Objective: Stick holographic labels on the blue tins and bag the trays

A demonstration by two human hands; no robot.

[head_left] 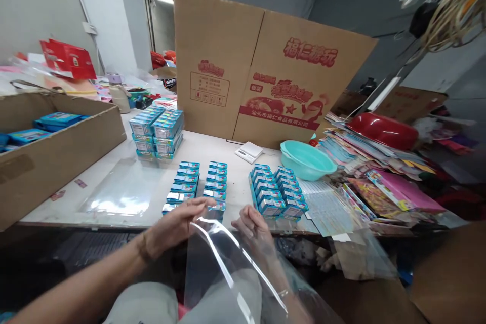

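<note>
My left hand (pixel 186 217) pinches the top edge of a clear plastic bag (pixel 224 258), which hangs down over my lap with its rim catching the light. Close by on the right, my right hand (pixel 252 225) has its fingers curled, and the film covers its wrist and forearm. What its fingertips hold, if anything, is hidden. Just beyond my left hand, small blue boxes stand in two rows, a left row (pixel 183 187) and a right row (pixel 215 186). Another double row of blue boxes (pixel 279 192) stands past my right hand.
A block of stacked blue boxes (pixel 156 131) stands at the back left. Clear film sheets (pixel 121 190) lie on the table, beside an open carton (pixel 68 167). A large cardboard panel (pixel 243 61), small scale (pixel 249 152), turquoise basin (pixel 307 159) and piled packaging (pixel 379 172) are farther back and right.
</note>
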